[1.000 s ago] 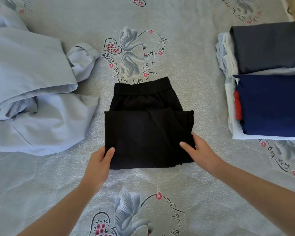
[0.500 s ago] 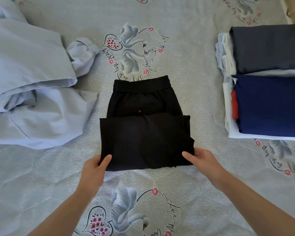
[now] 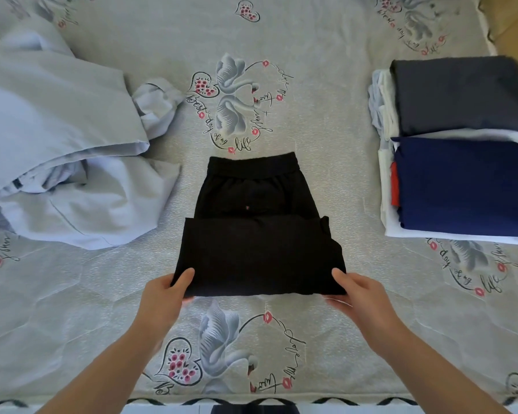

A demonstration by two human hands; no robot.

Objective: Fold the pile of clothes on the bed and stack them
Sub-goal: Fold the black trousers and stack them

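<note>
Both hands (image 3: 165, 297) (image 3: 361, 294) pinch black shorts (image 3: 257, 252), waistband pointing away.

left hand (image 3: 165, 297): I have slid it to the near-left corner of the black shorts (image 3: 259, 252); thumb now on top, pinching the fold.
right hand (image 3: 361, 295): moved off the right edge to the near-right corner, pinching likewise.
</note>
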